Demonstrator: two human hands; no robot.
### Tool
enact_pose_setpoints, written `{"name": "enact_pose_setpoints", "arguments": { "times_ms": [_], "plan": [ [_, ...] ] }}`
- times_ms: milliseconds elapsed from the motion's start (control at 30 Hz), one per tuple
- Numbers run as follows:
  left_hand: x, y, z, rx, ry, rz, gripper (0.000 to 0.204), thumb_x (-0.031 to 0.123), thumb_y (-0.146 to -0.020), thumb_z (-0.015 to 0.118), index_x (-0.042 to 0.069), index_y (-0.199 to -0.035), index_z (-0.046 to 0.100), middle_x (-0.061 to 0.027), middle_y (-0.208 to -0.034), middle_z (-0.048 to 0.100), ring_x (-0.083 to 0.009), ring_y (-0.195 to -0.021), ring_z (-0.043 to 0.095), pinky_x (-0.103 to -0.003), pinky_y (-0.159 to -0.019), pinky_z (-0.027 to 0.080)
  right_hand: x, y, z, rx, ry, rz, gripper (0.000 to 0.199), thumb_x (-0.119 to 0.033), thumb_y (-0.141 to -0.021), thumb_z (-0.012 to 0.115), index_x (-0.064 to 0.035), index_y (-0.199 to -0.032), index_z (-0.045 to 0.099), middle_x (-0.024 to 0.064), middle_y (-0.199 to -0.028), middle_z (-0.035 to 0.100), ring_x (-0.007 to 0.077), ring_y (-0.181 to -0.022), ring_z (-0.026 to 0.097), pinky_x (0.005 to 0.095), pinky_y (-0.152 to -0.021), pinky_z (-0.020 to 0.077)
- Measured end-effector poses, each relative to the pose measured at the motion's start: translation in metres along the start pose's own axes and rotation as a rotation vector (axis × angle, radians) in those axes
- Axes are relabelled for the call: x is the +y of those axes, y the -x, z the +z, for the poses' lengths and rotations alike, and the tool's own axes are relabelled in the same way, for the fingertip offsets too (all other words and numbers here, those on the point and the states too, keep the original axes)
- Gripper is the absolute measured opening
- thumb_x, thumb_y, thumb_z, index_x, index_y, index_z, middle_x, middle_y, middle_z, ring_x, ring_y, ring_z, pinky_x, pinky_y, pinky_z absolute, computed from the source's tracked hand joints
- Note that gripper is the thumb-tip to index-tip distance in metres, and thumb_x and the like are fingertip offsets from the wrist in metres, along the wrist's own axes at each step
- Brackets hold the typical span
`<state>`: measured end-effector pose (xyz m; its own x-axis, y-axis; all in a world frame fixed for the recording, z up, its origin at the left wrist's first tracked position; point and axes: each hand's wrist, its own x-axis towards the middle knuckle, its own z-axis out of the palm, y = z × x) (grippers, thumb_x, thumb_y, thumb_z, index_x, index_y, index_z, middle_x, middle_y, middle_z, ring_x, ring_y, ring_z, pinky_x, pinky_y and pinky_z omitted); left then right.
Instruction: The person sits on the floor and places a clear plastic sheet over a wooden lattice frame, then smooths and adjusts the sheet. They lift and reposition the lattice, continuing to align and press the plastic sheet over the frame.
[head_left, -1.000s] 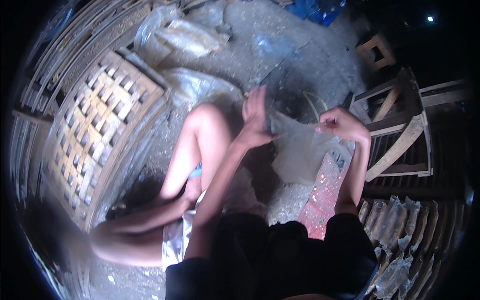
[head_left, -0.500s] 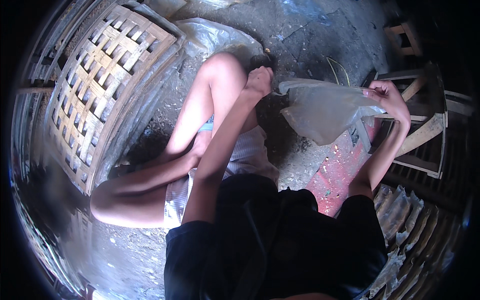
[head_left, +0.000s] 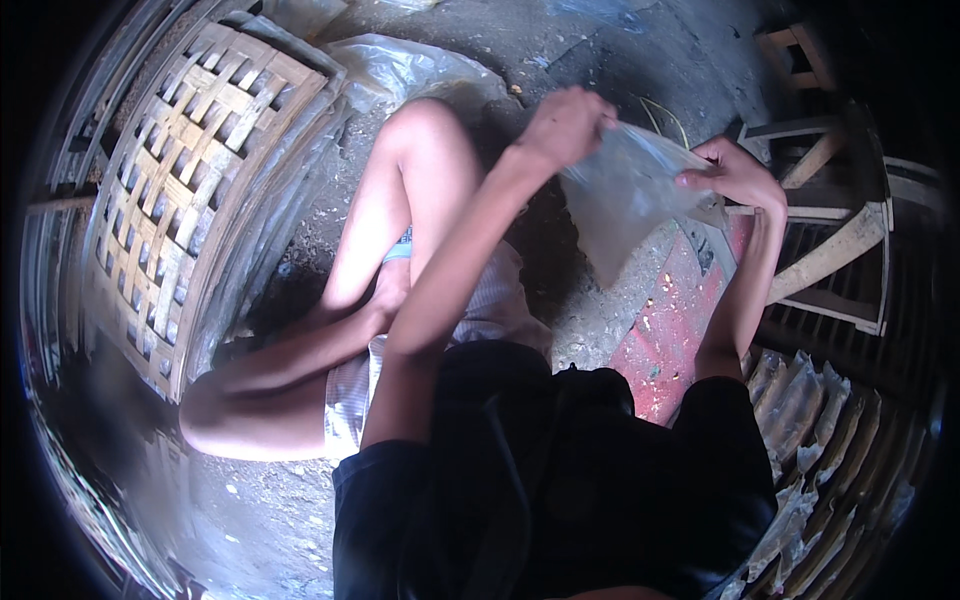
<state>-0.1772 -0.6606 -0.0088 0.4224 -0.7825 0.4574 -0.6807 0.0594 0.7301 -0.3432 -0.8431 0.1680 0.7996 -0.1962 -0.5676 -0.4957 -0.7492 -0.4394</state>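
A translucent, empty-looking plastic bag (head_left: 622,195) hangs stretched between my two hands, above the floor and in front of my bent legs. My left hand (head_left: 568,125) is closed on the bag's far left corner, its fingers curled in. At the other end of the same upper edge, my right hand (head_left: 735,178) pinches the plastic between thumb and fingers. The lower part of the bag droops loose toward a worn red board (head_left: 665,335) on the floor.
Woven bamboo racks (head_left: 200,190) lean in a stack at the left. Crumpled clear plastic (head_left: 420,72) lies beyond my knee. A wooden frame (head_left: 835,235) stands beside my right arm. Rows of filled plastic packets (head_left: 800,420) lie at the lower right.
My left hand has risen and moved right, now gripping the bag's upper edge. My right hand has shifted slightly left, and the bag hangs narrower between them.
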Motion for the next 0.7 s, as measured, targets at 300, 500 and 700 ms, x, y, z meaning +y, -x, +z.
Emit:
{"name": "enact_pose_setpoints", "arguments": {
  "times_ms": [300,500,700],
  "plan": [
    [-0.034,-0.029,-0.074,-0.001,-0.383,-0.164,0.015,0.007,-0.083,0.072,0.013,-0.093,0.08,-0.0173,-0.091,0.076,-0.0356,-0.089,0.075,-0.046,-0.09,0.058,0.219,0.03,0.03,0.274,0.352,0.545,0.036,-0.034,-0.089,0.072,0.0008,-0.095,0.075,0.0163,-0.083,0.074,0.0231,-0.077,0.071,0.0397,-0.074,0.0537],
    [-0.034,-0.024,-0.1,0.025,-0.441,-0.21,0.019,0.006,-0.082,0.07,0.014,-0.097,0.08,-0.0172,-0.091,0.076,-0.0374,-0.089,0.074,-0.046,-0.086,0.059,0.185,0.027,0.025,0.591,0.574,0.707,0.053,-0.038,-0.087,0.076,-0.0034,-0.126,0.065,0.0211,-0.122,0.07,0.0289,-0.12,0.067,0.0413,-0.096,0.0537],
    [0.006,-0.027,-0.069,-0.065,-0.309,-0.051,0.027,0.004,-0.084,0.067,0.014,-0.105,0.08,-0.014,-0.093,0.077,-0.0361,-0.09,0.074,-0.045,-0.086,0.059,0.036,-0.077,0.105,0.835,-0.023,-0.288,0.105,-0.05,-0.077,0.089,-0.0071,-0.159,0.038,0.0252,-0.157,0.045,0.0382,-0.147,0.044,0.0489,-0.12,0.0378]
  ]
}}
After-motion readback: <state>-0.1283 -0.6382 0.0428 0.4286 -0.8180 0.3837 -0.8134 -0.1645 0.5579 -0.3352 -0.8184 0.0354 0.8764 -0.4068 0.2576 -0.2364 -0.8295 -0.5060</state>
